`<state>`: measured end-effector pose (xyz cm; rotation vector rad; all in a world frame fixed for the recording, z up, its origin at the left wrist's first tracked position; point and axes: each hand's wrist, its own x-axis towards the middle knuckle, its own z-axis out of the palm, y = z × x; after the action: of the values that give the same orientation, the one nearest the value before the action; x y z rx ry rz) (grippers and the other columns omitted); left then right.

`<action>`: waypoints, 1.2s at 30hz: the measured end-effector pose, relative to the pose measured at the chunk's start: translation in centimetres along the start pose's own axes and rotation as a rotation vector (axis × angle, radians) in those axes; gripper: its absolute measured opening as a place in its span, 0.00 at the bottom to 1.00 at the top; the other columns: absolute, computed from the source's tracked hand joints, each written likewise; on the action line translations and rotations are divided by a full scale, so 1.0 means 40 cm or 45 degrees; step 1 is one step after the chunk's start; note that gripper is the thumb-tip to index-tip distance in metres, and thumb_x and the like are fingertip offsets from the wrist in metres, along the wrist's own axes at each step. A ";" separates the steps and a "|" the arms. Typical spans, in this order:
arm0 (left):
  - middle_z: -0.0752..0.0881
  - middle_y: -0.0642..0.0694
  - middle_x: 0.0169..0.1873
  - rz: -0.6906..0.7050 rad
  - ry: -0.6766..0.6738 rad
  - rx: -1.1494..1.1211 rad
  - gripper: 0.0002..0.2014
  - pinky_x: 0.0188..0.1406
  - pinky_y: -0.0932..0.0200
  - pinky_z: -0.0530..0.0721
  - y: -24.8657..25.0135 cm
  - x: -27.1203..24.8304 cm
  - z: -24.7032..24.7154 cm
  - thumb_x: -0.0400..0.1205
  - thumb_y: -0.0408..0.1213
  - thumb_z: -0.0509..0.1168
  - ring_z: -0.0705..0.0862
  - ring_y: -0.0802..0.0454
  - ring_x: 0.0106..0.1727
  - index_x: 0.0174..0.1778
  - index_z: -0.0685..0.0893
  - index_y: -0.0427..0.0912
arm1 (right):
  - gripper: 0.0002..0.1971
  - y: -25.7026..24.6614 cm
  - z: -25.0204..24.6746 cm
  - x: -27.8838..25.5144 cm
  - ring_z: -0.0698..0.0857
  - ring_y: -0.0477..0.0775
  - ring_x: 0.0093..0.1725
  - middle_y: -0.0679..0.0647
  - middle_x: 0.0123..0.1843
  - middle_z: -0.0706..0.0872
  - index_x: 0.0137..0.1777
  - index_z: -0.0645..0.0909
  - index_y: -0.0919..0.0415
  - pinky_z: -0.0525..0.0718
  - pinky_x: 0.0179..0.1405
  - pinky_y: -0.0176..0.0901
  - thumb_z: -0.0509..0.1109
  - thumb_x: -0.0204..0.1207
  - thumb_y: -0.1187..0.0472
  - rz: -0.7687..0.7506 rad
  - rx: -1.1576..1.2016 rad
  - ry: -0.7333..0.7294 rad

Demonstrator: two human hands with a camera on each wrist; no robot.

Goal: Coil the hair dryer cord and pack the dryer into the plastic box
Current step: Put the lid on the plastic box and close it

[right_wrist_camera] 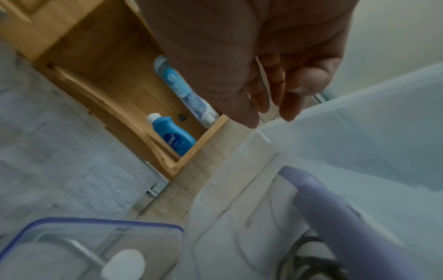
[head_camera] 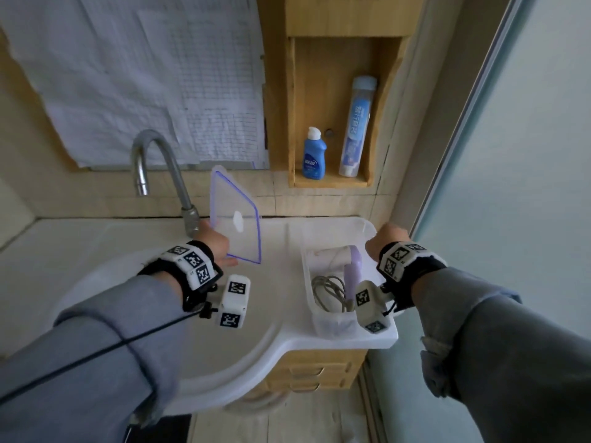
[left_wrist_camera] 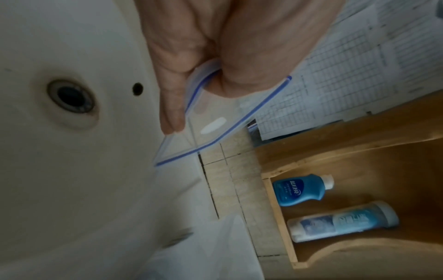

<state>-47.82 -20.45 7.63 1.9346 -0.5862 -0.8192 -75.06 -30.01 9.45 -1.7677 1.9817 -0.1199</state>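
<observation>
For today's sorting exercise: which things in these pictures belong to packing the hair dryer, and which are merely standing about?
Belong to the job:
- hair dryer, in the box
- coiled cord
- plastic box
- lid, held in the left hand

Just standing about:
- tap
- blue bottle
- tube
- wall papers

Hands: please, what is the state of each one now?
Left hand: grips the clear lid by its edge.
Right hand: fingers loosely curled above the plastic box, holding nothing.
</observation>
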 end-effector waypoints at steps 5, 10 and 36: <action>0.73 0.35 0.72 0.058 -0.059 0.190 0.32 0.57 0.33 0.84 0.007 -0.030 -0.051 0.78 0.19 0.60 0.77 0.30 0.68 0.77 0.63 0.43 | 0.17 -0.093 0.016 -0.075 0.87 0.62 0.51 0.63 0.55 0.87 0.62 0.80 0.68 0.86 0.46 0.48 0.64 0.76 0.60 -0.209 0.339 -0.109; 0.77 0.35 0.68 0.274 -0.131 0.497 0.28 0.59 0.49 0.82 -0.012 -0.078 -0.150 0.78 0.22 0.58 0.79 0.39 0.64 0.74 0.70 0.45 | 0.19 -0.187 0.057 -0.191 0.87 0.54 0.37 0.59 0.46 0.86 0.55 0.76 0.66 0.83 0.32 0.40 0.64 0.79 0.48 -0.055 1.186 -0.508; 0.83 0.38 0.65 0.097 -0.686 0.025 0.33 0.61 0.41 0.84 -0.085 -0.242 -0.188 0.77 0.53 0.66 0.87 0.45 0.54 0.72 0.72 0.33 | 0.20 -0.131 0.067 -0.323 0.91 0.59 0.38 0.55 0.57 0.81 0.66 0.71 0.67 0.84 0.19 0.38 0.53 0.77 0.80 -0.133 1.598 -0.588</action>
<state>-48.42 -8.01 10.21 1.6921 -0.9811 -1.3001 -68.53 -17.87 12.80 -0.9097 1.0165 -0.7279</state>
